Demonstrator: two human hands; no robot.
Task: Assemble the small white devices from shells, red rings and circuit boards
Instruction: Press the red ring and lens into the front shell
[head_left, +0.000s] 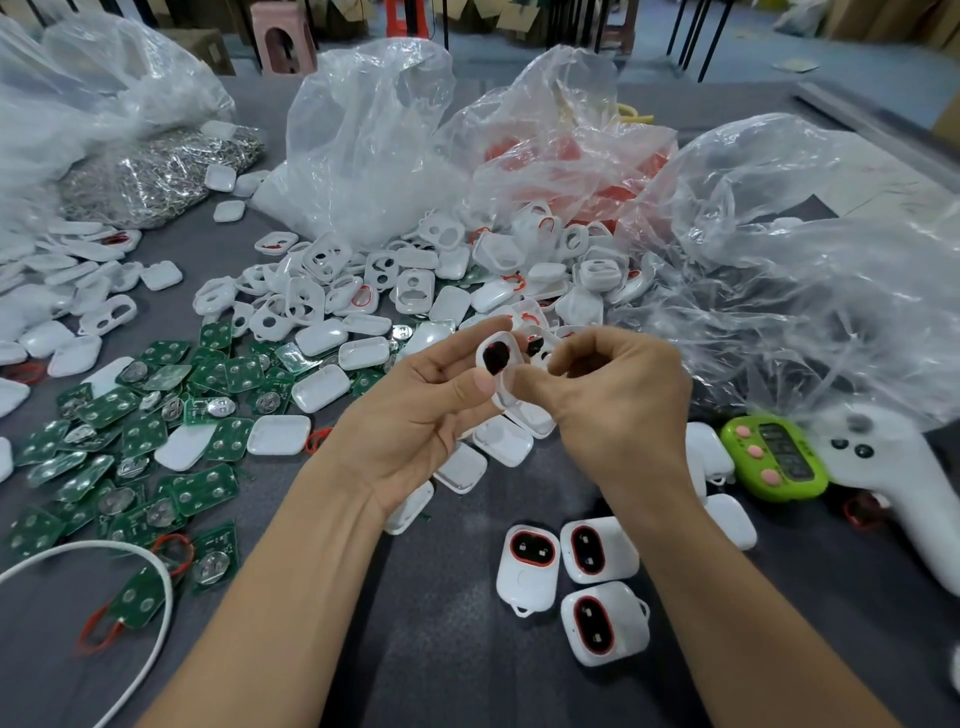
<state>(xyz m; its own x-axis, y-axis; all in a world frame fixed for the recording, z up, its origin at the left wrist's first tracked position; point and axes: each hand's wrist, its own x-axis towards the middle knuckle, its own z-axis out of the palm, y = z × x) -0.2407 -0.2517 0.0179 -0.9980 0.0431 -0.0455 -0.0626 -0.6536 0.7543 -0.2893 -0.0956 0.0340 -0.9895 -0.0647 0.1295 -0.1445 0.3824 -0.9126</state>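
You hold a white shell (496, 358) above the middle of the surface (441, 649), its dark oval opening facing you. Your left hand (415, 410) grasps it, with the thumb on its lower edge and the fingers (488, 327) behind its upper rim. Your right hand (618, 395) has its fingers curled and its thumb pinching the shell's lower right edge. Three finished devices (527, 564) lie close together toward the near edge, just beside your right forearm. Green circuit boards (130, 431) are scattered toward the left edge, and loose shells (415, 280) are heaped beyond your hands.
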